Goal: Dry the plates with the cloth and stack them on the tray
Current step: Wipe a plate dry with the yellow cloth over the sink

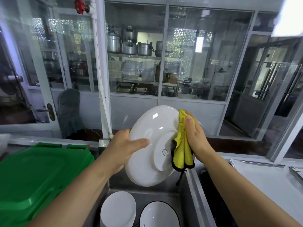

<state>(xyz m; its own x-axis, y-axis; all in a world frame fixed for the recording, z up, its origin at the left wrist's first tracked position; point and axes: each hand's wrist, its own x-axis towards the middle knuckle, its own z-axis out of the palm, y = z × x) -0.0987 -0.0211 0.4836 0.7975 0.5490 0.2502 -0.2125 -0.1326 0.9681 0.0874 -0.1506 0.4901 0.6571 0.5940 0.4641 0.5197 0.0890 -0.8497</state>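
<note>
The fingers (142,142) of the left hand (124,145) are curled round the rim of 1 white plate (152,145), thumb laid across its underside. The plate is held tilted above the sink (188,190), its base ring turned toward the camera; a small oval maker's mark is stamped there, too small to be read. The yellow cloth (182,148), edged in black, is bunched in the right hand (196,136), whose fingers are wrapped over the plate's right rim, and is pressed against the plate's base and rim. In the sink below, 1 stack of white plates (118,208) and 1 dark-rimmed white bowl (159,215) are seen side by side. A tray (265,174) lined in white is set at the right edge, a green bin lid (37,174) at the left.
</note>
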